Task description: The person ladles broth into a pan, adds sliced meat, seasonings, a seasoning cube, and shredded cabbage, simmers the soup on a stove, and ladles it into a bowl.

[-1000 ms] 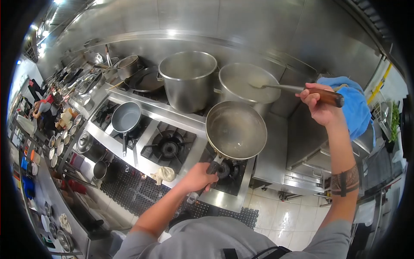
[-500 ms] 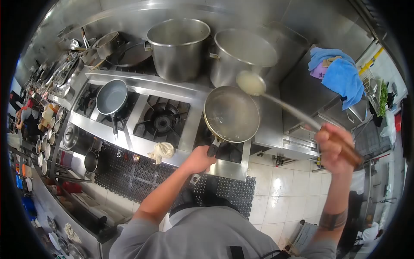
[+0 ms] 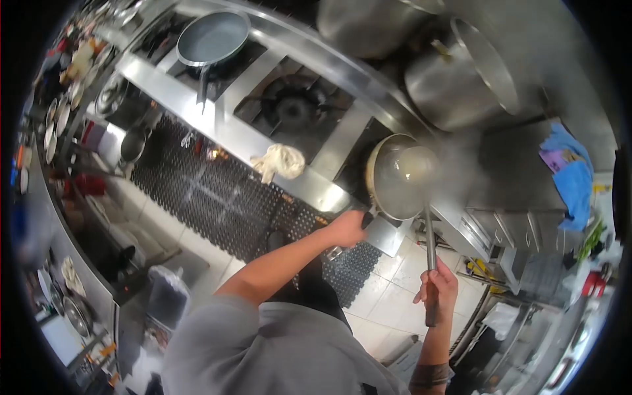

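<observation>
Over the stove (image 3: 319,191), the pan (image 3: 387,179) is gripped at its handle (image 3: 369,218) by the left hand (image 3: 347,229) while the ladle (image 3: 429,237), clasped in the right hand (image 3: 441,288), is apparently being emptied into it, steadiness being called for.

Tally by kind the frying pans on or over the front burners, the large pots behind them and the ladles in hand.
Frying pans: 2
Large pots: 2
Ladles: 1
Total: 5
</observation>
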### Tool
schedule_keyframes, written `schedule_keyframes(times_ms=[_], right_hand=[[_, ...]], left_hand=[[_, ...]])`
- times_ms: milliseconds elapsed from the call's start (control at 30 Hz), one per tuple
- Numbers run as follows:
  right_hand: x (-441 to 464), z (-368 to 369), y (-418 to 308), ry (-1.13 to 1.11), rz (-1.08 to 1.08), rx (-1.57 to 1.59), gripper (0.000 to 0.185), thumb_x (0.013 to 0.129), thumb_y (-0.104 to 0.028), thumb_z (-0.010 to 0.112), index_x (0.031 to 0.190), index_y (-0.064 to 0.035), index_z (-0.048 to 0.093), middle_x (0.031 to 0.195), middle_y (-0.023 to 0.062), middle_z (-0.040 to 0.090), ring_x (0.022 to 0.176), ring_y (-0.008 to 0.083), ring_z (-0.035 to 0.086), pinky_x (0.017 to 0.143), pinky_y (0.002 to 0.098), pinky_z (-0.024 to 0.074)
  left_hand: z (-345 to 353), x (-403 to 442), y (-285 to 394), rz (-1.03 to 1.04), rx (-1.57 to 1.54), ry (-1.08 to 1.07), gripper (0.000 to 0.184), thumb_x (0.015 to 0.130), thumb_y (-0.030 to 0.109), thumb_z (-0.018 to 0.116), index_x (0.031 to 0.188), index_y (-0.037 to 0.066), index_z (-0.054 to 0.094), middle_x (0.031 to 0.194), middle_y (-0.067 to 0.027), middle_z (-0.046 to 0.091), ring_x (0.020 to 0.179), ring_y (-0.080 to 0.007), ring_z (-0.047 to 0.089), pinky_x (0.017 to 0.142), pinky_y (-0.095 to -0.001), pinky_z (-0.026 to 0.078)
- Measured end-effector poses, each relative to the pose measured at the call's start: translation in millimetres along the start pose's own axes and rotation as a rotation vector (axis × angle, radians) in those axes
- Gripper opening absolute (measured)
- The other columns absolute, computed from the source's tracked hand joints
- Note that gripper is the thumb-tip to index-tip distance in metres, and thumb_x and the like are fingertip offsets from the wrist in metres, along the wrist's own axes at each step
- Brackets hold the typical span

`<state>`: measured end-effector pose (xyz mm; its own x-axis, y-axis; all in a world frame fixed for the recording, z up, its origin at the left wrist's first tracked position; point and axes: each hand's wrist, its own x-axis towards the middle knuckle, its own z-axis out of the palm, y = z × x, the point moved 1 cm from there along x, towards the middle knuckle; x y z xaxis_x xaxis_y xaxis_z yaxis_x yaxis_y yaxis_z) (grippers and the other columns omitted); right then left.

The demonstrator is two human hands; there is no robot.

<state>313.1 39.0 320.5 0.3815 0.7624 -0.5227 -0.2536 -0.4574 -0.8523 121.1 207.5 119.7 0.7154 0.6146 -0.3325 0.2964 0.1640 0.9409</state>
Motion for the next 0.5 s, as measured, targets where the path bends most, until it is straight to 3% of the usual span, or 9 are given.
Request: schedule_keyframes(times_ms=[133, 200, 233, 333, 367, 433, 500], right_hand=[[19.9, -9.8, 60.7, 0.012, -0.03, -0.265, 0.062, 0.098, -0.005, 0.059, 0.155, 0.0061, 0.037, 0.078, 0.0081, 0.061, 0.047, 0.0134, 0.056, 0.047, 0.0359, 0.0609], [25.9, -7.3, 91.7, 0.163, -0.082, -0.43, 0.07, 0.096, 0.001, 0.059, 0.159, 0.0036, 0.028, 0.079, 0.0076, 0.061, 0.048, 0.0138, 0.057, 0.051, 0.0379, 0.063], [27.4, -5.2, 101.6, 0.163, -0.068, -0.456, 0.074, 0.097, 0.004, 0.058, 0.162, 0.0018, 0.022, 0.082, 0.0065, 0.06, 0.053, 0.0125, 0.058, 0.057, 0.0377, 0.0651], [33.3, -7.0, 129.8, 0.197, -0.15, -0.606, 0.071, 0.098, 0.004, 0.057, 0.161, 0.0016, 0.024, 0.085, 0.0055, 0.057, 0.059, 0.0109, 0.059, 0.063, 0.0367, 0.0662], [35.4, -11.5, 136.3, 0.196, -0.165, -0.677, 0.07, 0.099, 0.004, 0.056, 0.161, 0.0013, 0.024, 0.087, 0.0044, 0.054, 0.063, 0.0093, 0.057, 0.067, 0.0356, 0.0665], [40.9, -18.5, 147.8, 0.213, -0.193, -0.712, 0.07, 0.099, 0.003, 0.057, 0.162, 0.001, 0.023, 0.088, 0.0042, 0.054, 0.064, 0.0089, 0.057, 0.067, 0.0353, 0.0665], [47.3, -22.8, 151.4, 0.233, -0.24, -0.736, 0.071, 0.1, 0.003, 0.057, 0.162, 0.0007, 0.023, 0.088, 0.0041, 0.054, 0.064, 0.0085, 0.056, 0.066, 0.0349, 0.0665]], left_hand=[[12.1, 10.2, -12.0, -0.046, -0.147, -0.015, 0.028, 0.084, 0.013, 0.066, 0.097, -0.012, 0.064, 0.069, -0.0225, 0.069, 0.055, -0.0294, 0.071, 0.059, -0.0414, 0.058], [25.2, 18.4, -25.6, 0.079, -0.026, 0.156, 0.028, 0.083, 0.013, 0.065, 0.098, -0.011, 0.064, 0.07, -0.0247, 0.069, 0.06, -0.036, 0.072, 0.061, -0.0443, 0.057], [26.5, 21.4, -28.9, 0.109, -0.029, 0.136, 0.034, 0.088, 0.022, 0.066, 0.1, -0.009, 0.065, 0.076, -0.026, 0.07, 0.073, -0.0424, 0.072, 0.069, -0.0485, 0.057], [31.7, 17.4, -26.6, 0.143, -0.094, 0.284, 0.042, 0.093, 0.034, 0.065, 0.101, -0.007, 0.067, 0.083, -0.0259, 0.072, 0.086, -0.044, 0.072, 0.08, -0.0511, 0.056], [28.3, 10.8, -26.5, 0.03, -0.161, 0.293, 0.049, 0.096, 0.044, 0.063, 0.097, -0.005, 0.069, 0.091, -0.0281, 0.072, 0.096, -0.0434, 0.07, 0.087, -0.0523, 0.054], [7.6, -7.2, -45.4, 0.042, -0.097, 0.306, 0.046, 0.096, 0.042, 0.063, 0.092, -0.003, 0.07, 0.094, -0.0299, 0.071, 0.098, -0.0438, 0.07, 0.087, -0.0529, 0.054], [-8.1, -31.4, -96.5, -0.283, -0.186, 0.46, 0.043, 0.092, 0.039, 0.064, 0.088, -0.003, 0.075, 0.095, -0.0299, 0.071, 0.096, -0.0445, 0.071, 0.089, -0.053, 0.055]])
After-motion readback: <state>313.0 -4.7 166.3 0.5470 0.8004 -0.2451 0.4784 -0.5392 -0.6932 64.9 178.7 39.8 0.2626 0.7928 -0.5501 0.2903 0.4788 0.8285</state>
